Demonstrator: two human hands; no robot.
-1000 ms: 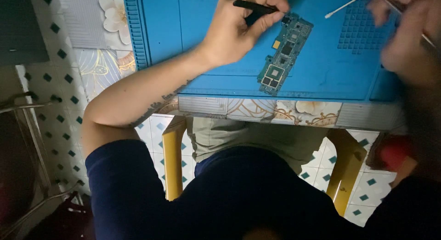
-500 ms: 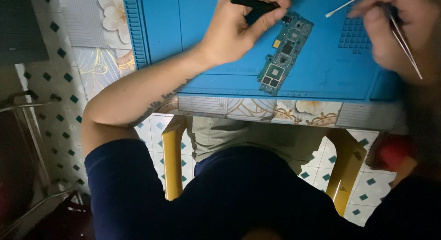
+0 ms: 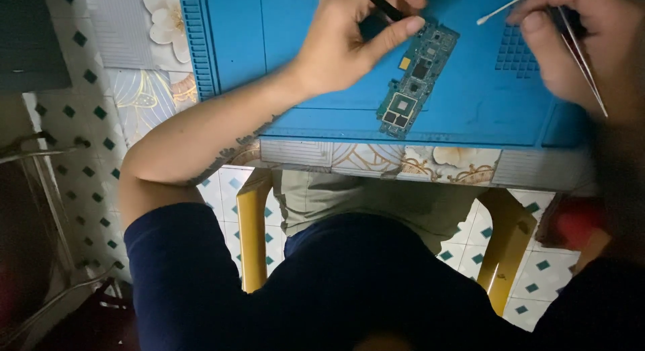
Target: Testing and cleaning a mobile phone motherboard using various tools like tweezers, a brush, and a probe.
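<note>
A narrow green circuit board with dark chips lies on a blue work mat. My left hand rests on the mat just left of the board's far end, holding a thin black tool between thumb and fingers, the thumb tip touching the board's corner. My right hand hovers over the mat's gridded right side, gripping metal tweezers that point toward me. A white cotton swab lies beside that hand; whether it is held I cannot tell.
The mat sits on a floral-patterned table whose near edge runs across the middle. Below it are my lap, a yellow stool and a tiled floor. A dark metal-framed object stands at left, a red object at right.
My right hand has drawn back from the far edge toward the mat's right side, turning the tweezers to point toward me. The left hand and board have stayed put.
</note>
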